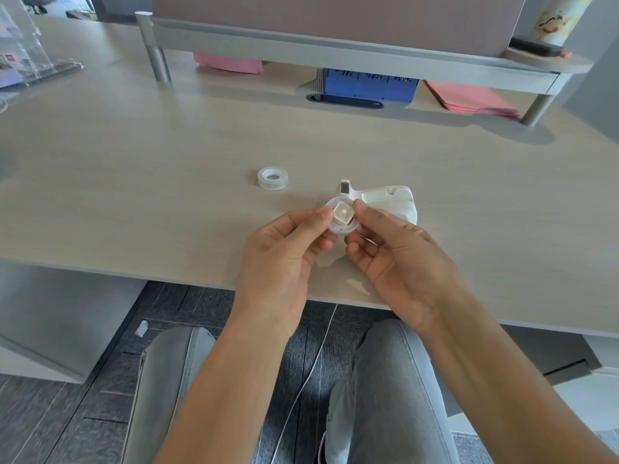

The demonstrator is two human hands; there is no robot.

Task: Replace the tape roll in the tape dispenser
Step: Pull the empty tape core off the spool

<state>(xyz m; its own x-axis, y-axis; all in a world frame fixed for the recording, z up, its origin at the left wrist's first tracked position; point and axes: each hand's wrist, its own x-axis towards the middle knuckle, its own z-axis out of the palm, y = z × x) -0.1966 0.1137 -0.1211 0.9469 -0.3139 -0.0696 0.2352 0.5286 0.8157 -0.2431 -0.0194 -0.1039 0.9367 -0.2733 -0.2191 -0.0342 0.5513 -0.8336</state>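
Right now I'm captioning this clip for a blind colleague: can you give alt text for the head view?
Both hands, left hand and right hand, hold a white round spool hub between their fingertips above a pale wooden desk. A white tape dispenser lies just behind it, and a clear tape roll lies flat farther left, untouched.

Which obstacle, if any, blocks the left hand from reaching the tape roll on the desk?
Probably none: bare desk lies between the left hand and the tape roll, though it must first let go of the spool.
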